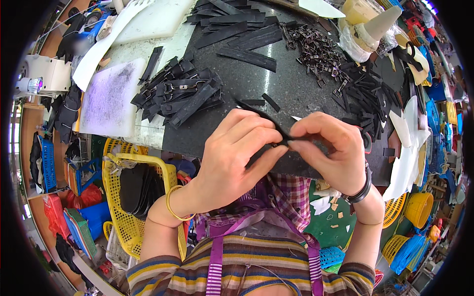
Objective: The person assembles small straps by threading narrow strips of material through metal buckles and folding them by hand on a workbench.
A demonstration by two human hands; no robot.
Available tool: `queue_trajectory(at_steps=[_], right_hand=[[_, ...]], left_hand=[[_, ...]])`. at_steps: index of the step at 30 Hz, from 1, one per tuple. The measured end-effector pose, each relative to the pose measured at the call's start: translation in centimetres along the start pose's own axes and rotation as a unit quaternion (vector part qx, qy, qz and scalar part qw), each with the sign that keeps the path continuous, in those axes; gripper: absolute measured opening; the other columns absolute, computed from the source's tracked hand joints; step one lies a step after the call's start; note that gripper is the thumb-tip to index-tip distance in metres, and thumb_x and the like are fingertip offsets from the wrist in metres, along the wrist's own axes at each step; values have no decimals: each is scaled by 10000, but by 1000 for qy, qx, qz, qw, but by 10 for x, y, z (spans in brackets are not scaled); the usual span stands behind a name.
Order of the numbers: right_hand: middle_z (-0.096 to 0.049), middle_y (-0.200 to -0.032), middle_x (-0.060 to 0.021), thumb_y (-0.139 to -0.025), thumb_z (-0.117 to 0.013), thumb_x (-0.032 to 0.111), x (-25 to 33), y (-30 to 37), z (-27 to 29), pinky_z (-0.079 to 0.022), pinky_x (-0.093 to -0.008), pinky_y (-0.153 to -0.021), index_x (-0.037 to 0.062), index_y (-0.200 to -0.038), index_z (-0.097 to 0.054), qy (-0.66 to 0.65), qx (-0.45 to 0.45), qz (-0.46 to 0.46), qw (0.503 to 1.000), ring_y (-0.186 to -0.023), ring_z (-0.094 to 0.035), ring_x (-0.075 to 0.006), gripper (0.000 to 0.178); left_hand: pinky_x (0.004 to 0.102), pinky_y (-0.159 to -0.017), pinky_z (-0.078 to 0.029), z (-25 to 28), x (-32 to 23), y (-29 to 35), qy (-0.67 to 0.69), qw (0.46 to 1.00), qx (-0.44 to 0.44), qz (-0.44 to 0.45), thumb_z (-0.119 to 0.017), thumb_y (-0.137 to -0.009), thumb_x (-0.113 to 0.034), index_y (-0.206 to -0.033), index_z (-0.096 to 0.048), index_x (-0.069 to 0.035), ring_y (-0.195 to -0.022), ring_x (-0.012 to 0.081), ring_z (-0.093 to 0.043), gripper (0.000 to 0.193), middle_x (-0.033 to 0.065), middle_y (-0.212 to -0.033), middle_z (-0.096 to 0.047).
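Above the near edge of the dark table, my left hand (239,153) grips a black strip (264,116) between thumb and curled fingers. My right hand (333,150) pinches the same strip at its near end, fingertips almost meeting those of the left. What lies under the fingertips is hidden. Just beyond the hands, a short black strip (271,102) rests on the tabletop. To the left is a heap of black straps (190,106), one showing a metal buckle (186,86). Many dark metal buckles (316,49) lie in a pile at the far right.
Flat black strips (237,27) are stacked at the far side, thinner ones (373,93) on the right. A white board (108,98) lies left. Beside a cone-shaped block (380,24) sits a plastic-wrapped tub (353,44). A yellow basket (116,197) with black pieces stands below left.
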State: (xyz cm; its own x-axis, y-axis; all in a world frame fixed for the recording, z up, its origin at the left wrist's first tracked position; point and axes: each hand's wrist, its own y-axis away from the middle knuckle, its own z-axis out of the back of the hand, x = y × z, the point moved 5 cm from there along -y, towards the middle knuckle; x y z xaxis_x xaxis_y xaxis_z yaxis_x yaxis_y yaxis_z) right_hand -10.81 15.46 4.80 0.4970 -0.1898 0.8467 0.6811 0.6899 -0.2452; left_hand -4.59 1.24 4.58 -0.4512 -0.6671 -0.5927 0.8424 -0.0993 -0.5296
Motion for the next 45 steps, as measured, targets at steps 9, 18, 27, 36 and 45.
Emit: queue_trajectory(at_steps=[9, 18, 27, 36, 45], right_hand=[[-605, -865, -101, -658, -684, -36, 19, 6, 4, -502, -337, -616, 23, -926, -602, 42, 36, 154, 986, -741, -619, -263, 287], [-582, -804, -84, -672, -698, -8, 21, 12, -4, -495, -337, -575, 26, -883, -584, 91, 5, 124, 988, -694, -609, -254, 242], [-426, -592, -50, -721, -678, 45, 30, 21, -16, -384, -325, -408, 51, -654, -459, 250, -10, 197, 948, -469, -476, -205, 229], [-626, -830, -122, -761, -670, 57, 6, 19, 5, -508, -362, -578, 7, -1013, -586, 105, 12, 86, 991, -687, -632, -296, 271], [-559, -674, -82, -659, -651, -21, 12, 20, 7, -456, -331, -491, 15, -818, -620, 137, 3, 102, 985, -562, -572, -261, 166]], left_hand=[[507, -1060, -249, 16, -13, -18, -75, 993, 37, -85, -742, -651, -173, -910, -615, -92, -1123, 311, -520, 300, 94, -1106, -561], [332, -683, -434, 0, -3, -4, 87, 986, 135, -34, -723, -690, -54, -821, -611, -44, -682, 231, -586, 172, 67, -747, -604], [292, -610, -406, -18, 8, -13, 100, 990, 94, 42, -692, -699, -16, -840, -662, -63, -662, 218, -568, 151, 68, -735, -632], [289, -647, -410, -9, 8, -6, 79, 992, 96, 19, -724, -706, -77, -820, -656, -75, -625, 202, -569, 132, 32, -718, -632], [317, -821, -367, -20, 4, -5, 75, 969, 234, 7, -702, -728, -92, -919, -618, -57, -701, 193, -536, 212, 22, -811, -628]])
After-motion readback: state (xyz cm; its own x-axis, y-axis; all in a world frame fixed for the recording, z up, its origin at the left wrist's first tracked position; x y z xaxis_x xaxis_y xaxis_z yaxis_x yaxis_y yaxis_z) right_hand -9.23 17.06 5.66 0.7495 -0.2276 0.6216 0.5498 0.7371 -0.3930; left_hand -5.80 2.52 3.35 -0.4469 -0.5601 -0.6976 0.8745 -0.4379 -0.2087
